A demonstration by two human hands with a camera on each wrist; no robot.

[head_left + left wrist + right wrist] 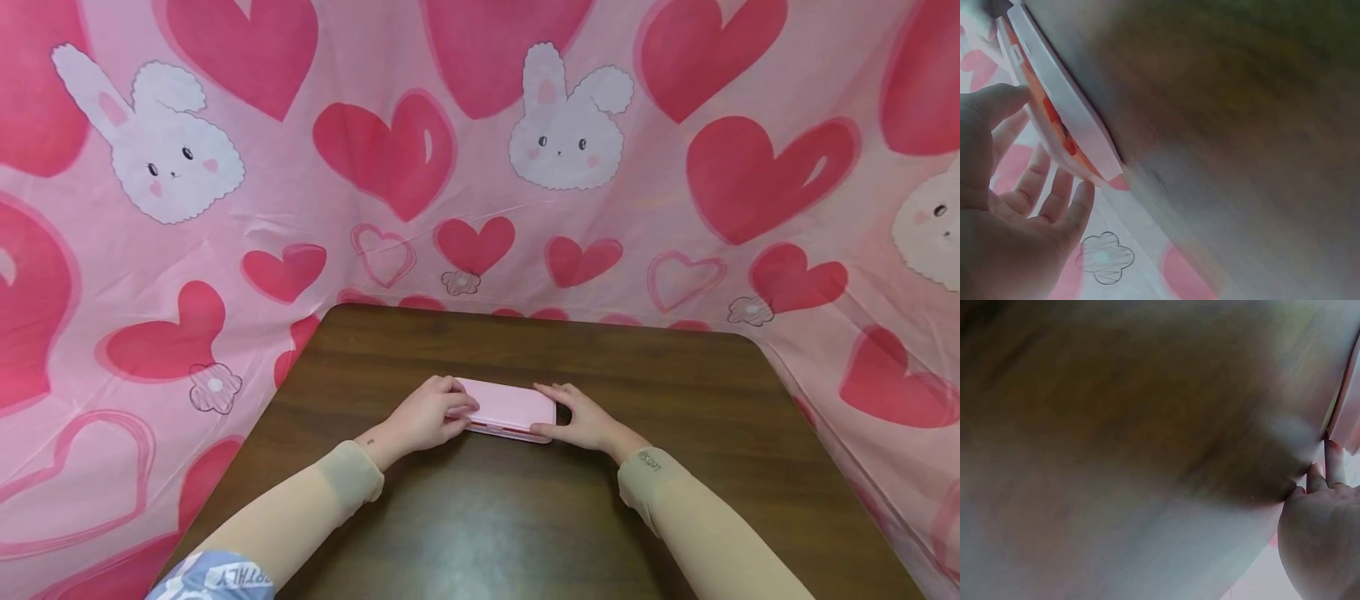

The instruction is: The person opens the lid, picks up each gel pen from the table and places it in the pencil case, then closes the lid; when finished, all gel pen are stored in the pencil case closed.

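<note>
A pink oblong case (512,403) lies on the brown table, its lid (506,400) slightly apart from its base along the front. Through that gap an orange-red inside (1063,128) shows in the left wrist view. My left hand (431,412) holds the case's left end, with the thumb by the front edge and the fingers bent over the lid. Around the right end is my right hand (588,421), thumb at the front corner and fingers at the back corner. Only part of the case (1349,406) shows in the right wrist view.
The dark brown wooden table (480,517) extends around the case on all sides. Behind it and at its sides hangs a pink cloth (480,196) printed with red hearts and white rabbits.
</note>
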